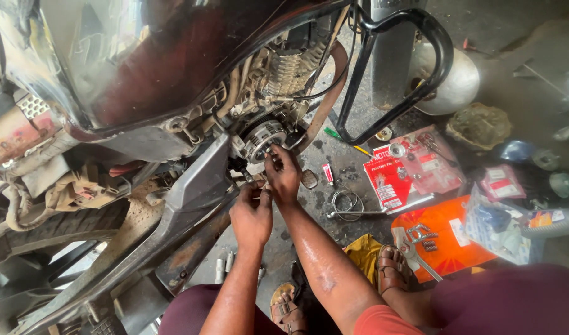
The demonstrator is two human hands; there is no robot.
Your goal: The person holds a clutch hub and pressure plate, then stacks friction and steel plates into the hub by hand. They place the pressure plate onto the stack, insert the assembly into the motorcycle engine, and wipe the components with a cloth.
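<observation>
I look down at a motorcycle engine with its side cover off. The round metal clutch assembly is exposed below the dark fuel tank. My right hand reaches up to the clutch's lower edge, fingers pinched on a small part there. Just below it, my left hand has its fingers curled against the engine casing; what they hold is hidden. Both hands are oily.
A black crash guard bar curves at the upper right. On the floor lie a red parts box, clear parts packets, an orange bag with metal parts, a wire coil, a screwdriver and a metal bowl. My sandalled feet are below.
</observation>
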